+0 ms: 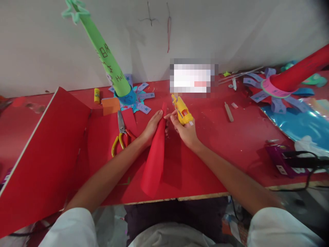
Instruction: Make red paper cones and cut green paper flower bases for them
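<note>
Right then, my left hand (153,125) was closed around the upper part of a red paper cone (155,154), the thumb near its narrow tip. The cone's wide end hung toward me, below those fingers and over the red table (210,164). My right hand (187,133) was wrapped around a yellow glue gun (184,112), just beside the cone's tip. Its fingertips reached toward the paper, but I could not tell whether they touched it.

To the left of my left fingers lay the scissors (121,122), blades pointing away from me, with an orange paper (111,105) just beyond them. A small glue stick (96,96) stood farther left. Ahead of my left fingers, a tall green tube (105,56) leaned in a blue ring (128,97), with purple strips around the base and a star (75,10) at its top. Well to the left of both hands, a big red board (48,154) stood tilted.

To the right of my right fingers lay a wooden stick (228,112). Well beyond it on that side, a red tube (303,71) leaned from a pink ring (276,90), and nearer me was a purple box (280,159).
</note>
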Demonstrator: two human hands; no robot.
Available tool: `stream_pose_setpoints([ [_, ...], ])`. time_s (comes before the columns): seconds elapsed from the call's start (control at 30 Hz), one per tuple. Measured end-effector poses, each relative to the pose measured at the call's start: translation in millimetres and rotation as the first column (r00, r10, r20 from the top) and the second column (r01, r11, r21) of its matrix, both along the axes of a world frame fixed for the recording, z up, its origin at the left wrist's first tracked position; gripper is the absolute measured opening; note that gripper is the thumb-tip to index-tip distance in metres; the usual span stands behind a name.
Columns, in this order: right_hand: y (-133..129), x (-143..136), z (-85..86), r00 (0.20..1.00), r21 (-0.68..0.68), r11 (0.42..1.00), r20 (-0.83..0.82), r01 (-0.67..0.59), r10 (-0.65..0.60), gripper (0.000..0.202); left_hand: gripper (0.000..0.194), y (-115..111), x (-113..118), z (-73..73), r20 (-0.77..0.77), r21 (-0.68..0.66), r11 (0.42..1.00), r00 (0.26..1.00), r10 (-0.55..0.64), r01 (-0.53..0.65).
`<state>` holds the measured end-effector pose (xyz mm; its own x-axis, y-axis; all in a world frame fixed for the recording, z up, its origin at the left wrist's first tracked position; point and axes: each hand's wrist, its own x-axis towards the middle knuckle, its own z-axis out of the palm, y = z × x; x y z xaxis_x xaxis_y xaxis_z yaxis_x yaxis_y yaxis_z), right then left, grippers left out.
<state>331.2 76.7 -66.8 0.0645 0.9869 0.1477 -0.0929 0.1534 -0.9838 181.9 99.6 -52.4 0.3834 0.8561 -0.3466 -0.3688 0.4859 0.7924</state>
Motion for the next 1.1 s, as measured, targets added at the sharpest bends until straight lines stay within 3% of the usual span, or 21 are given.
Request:
stream_pose_setpoints([
  [0.1,-0.8,-0.8,-1.4,0.999,0.053,0.999,0.031,0.005,-0.007,0.036,0.047,2.1,-1.7,-1.1,0.004,-0.006,0.999,0.999,-0.034,0.034],
  [0.3,1.8,-1.9,-7.7,1.0,0.121,0.992,0.015,-0.022,0.02,0.037,0.068,7.6,-6.2,-3.8,-0.007,-0.112,0.978,0.984,-0.176,0.174],
  [0.73,6.9,-0.7,-13.7,0.994,0.15,0.987,0.101,-0.06,0.045,0.046,0.073,14.6,-4.7,2.7,0.172,-0.208,0.972,0.982,-0.076,0.111],
  [0.93,6.7,4.7,-4.1,0.996,0.045,0.997,0.068,-0.066,0.063,0.06,0.077,18.2,-6.1,2.9,0.176,-0.212,0.967,0.979,-0.105,0.142],
  [1.1,15.1,18.6,-4.1,0.987,0.018,0.988,0.061,-0.151,0.149,0.062,0.075,18.4,-6.5,6.8,0.221,-0.227,0.972,0.975,-0.01,0.062],
])
